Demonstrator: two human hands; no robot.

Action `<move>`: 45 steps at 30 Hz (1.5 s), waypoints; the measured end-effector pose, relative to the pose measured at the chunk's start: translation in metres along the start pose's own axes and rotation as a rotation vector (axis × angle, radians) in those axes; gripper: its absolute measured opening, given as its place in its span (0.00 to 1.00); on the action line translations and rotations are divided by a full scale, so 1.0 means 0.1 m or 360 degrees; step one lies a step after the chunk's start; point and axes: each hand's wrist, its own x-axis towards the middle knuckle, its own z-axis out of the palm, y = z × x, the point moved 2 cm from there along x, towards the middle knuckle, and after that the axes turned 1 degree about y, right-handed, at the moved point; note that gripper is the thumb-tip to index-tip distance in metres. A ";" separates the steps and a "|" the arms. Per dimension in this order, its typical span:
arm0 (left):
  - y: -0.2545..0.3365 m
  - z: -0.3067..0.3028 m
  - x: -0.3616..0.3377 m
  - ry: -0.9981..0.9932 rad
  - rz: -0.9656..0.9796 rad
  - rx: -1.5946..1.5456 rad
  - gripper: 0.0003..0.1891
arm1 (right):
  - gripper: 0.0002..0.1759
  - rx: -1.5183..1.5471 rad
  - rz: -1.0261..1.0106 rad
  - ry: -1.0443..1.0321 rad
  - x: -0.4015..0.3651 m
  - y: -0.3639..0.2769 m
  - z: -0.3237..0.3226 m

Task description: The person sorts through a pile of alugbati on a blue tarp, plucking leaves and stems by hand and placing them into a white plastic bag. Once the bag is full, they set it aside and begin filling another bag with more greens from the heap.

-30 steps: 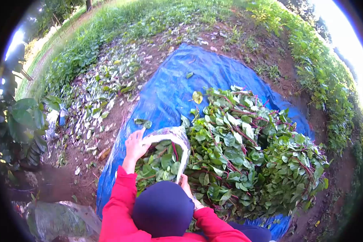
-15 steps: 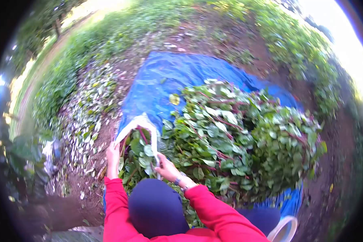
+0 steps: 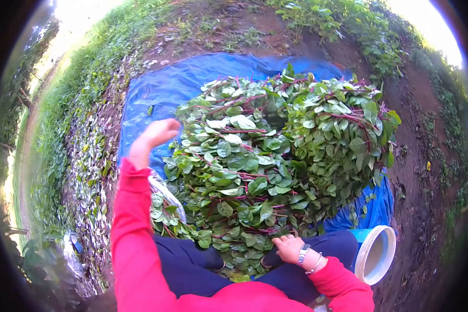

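A large heap of leafy greens with reddish-purple stems (image 3: 239, 156) lies in front of me on a blue tarp (image 3: 151, 96). My left hand (image 3: 158, 134) is stretched forward over the tarp at the heap's left edge, slightly blurred, its fingers extended and nothing seen in them. Below that arm is a white sack (image 3: 169, 195), with some of the greens at its mouth; my sleeve covers part of it. By my right knee, my right hand (image 3: 288, 248) touches the near edge of the greens with its fingers apart. A watch and a bracelet are on that wrist.
Beside my right leg a bucket with a white rim (image 3: 377, 255) lies tilted. Leaves are scattered over the soil (image 3: 91, 177) on the left, near a crumpled plastic bag (image 3: 74, 255). Grass and low plants border the tarp.
Both hands have let go of the white sack's mouth, which has sunk down. My left hand has moved forward, my right hand right and back toward my knee. The view has shifted.
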 end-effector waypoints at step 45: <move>1.52 3.44 -0.93 -0.0035 0.0358 0.0335 0.36 | 0.10 -0.0056 0.0369 0.0052 -0.30 0.08 0.35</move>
